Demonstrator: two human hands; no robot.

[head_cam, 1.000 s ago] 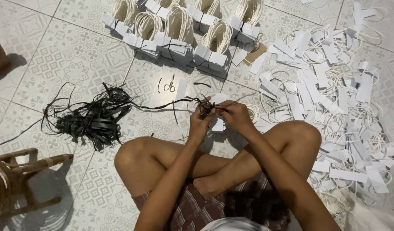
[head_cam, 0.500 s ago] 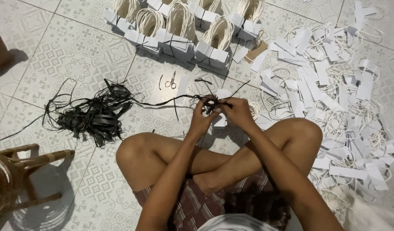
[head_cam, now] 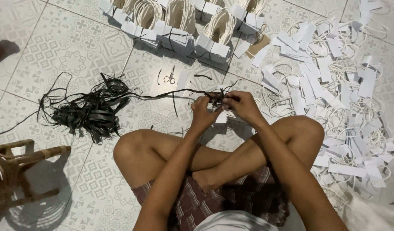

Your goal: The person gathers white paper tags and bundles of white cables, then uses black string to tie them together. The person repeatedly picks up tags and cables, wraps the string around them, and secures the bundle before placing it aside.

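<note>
While both hands stay pressed together, left hand [head_cam: 202, 114] and right hand [head_cam: 242, 105] grip a black strip bundle [head_cam: 216, 98], now raised slightly, trailing left to the black strip pile [head_cam: 92, 109]

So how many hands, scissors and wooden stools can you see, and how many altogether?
Bare hands, left hand and right hand, both on a thin black strap: 2
Small metal scissors: 1
Brown wooden stool: 1
Total: 4

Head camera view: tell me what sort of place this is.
Probably a home floor used for piecework: patterned floor tiles, bundled white tags with cord loops, loose white tags and a black strap pile around a seated person.
</note>
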